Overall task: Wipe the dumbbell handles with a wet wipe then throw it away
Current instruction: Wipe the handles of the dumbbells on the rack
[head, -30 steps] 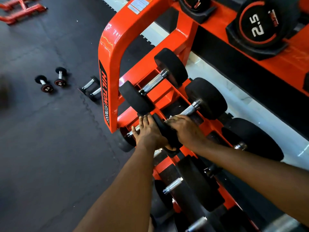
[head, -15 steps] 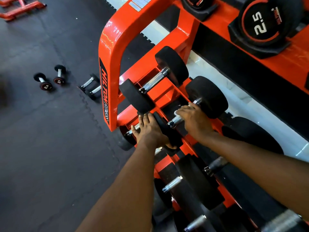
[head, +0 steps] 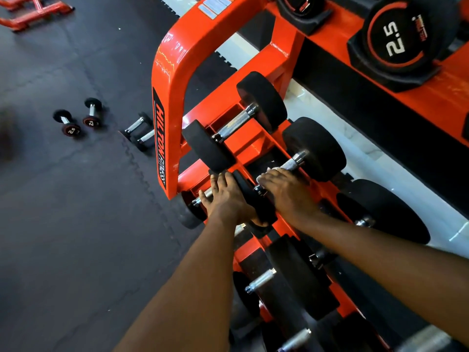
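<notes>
Rubber floor (head: 63,224) fills the left side, dark and tiled, with an orange metal frame (head: 33,11) lying at its far corner. Two small dumbbells (head: 76,120) marked 2.5 lie close together on it. A second pair (head: 140,130) lies just beside the foot of the orange rack (head: 165,97), whose upright bends over in an arch. Behind that upright, on the rack's low shelf, a top dumbbell (head: 236,123) with a bare steel grip sits crosswise, with no hand on it. Just below it the left hand (head: 225,199) lies flat, fingers straight and pressed together. It rests across a chrome bar (head: 200,200) and the edge of a black dumbbell head (head: 256,201), with the thumb against that head's near edge. That head belongs to the dumbbell under the right hand (head: 286,194), which rests in its slot on the low shelf. Its handle (head: 291,163) runs up and right to the other head (head: 314,148). The right hand is curled over the lower part of the handle. The wet wipe (head: 272,170) shows as a small white edge under its fingertips, pressed against the steel. More dumbbells (head: 261,279) sit lower on the shelf, toward the bottom edge. At far right, on the upper shelf, a large dumbbell (head: 398,39) marked 2.5 stands in a black cradle.
</notes>
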Available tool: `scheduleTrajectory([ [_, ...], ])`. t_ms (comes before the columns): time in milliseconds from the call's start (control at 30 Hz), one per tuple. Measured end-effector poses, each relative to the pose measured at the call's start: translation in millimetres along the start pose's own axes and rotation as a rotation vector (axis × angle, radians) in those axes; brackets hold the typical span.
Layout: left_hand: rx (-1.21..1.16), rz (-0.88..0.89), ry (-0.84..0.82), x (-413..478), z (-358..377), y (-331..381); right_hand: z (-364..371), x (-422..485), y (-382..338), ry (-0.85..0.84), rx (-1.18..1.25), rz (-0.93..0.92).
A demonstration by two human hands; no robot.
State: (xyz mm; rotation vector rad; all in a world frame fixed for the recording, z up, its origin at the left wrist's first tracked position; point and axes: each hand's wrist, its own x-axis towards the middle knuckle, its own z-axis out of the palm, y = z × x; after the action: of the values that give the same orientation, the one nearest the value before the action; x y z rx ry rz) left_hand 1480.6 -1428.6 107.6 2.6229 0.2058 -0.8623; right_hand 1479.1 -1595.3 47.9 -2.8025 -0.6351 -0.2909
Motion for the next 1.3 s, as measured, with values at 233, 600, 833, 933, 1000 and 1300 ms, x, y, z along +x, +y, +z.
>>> scheduleTrajectory([
  [233, -0.077, 0.057, 0.042, -2.1, 1.3, -1.4, -9.6, 19.5, 0.6, -0.211, -0.424, 0.244],
  [600, -0.096, 0.044, 0.058, 0.3, 1.9, -3.7, -34.8, 113.2, -11.0, -0.907, -0.452, 0.19],
  [833, -0.118, 0.053, 0.051, -1.6, 2.2, -1.7, -35.0, 34.6, 1.3, -0.367, -0.315, -0.006],
  [933, -0.115, 0.066, 0.049, 1.6, 1.6, -4.4, -24.8, 23.6, 27.7, -0.229, -0.501, 0.035],
  [1000, -0.115, 0.066, 0.06, -0.2, 2.1, -3.9, -20.7, 28.3, 28.2, -0.27, -0.562, 0.093],
  [1300, -0.086, 0.042, 0.053, -3.0, 1.3, -2.1, -0.6, -2.6, -33.7, 0.358, 0.351, 0.612],
])
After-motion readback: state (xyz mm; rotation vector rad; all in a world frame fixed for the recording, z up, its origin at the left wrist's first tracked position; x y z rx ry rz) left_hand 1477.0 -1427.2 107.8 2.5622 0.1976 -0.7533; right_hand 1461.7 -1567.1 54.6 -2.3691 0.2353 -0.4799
